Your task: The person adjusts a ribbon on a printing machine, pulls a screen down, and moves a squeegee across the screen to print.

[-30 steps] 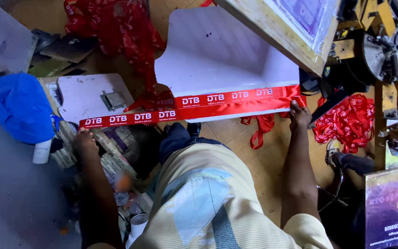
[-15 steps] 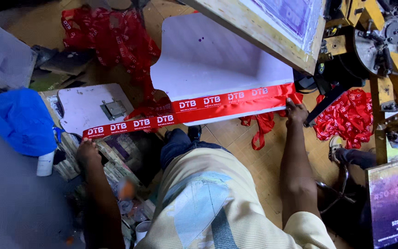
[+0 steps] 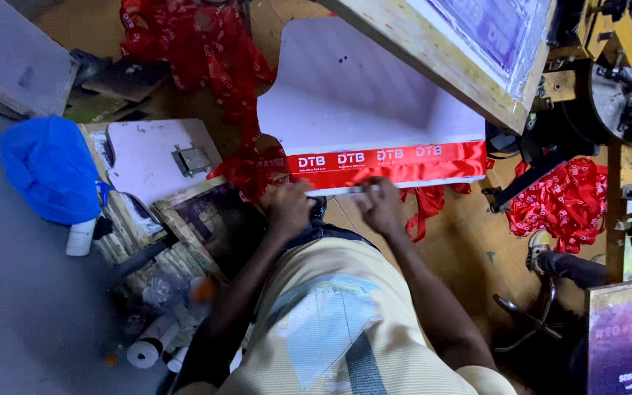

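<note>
Red printed ribbon (image 3: 385, 162) lies flat along the near edge of the white bench (image 3: 360, 95); both hands at its front edge.

Half a second ago the hands held the ribbon stretched far apart; now the left hand (image 3: 288, 207) and right hand (image 3: 380, 205) sit close together just below the ribbon, so the strip appears laid down. Fingers curl at the bench edge; whether they pinch the ribbon cannot be told. Beyond the fingers, a tilted wooden printing frame (image 3: 469, 51). Right of them, a red ribbon heap (image 3: 565, 205); left, a blue cloth (image 3: 49, 168) and a pale board (image 3: 159, 153).
</note>
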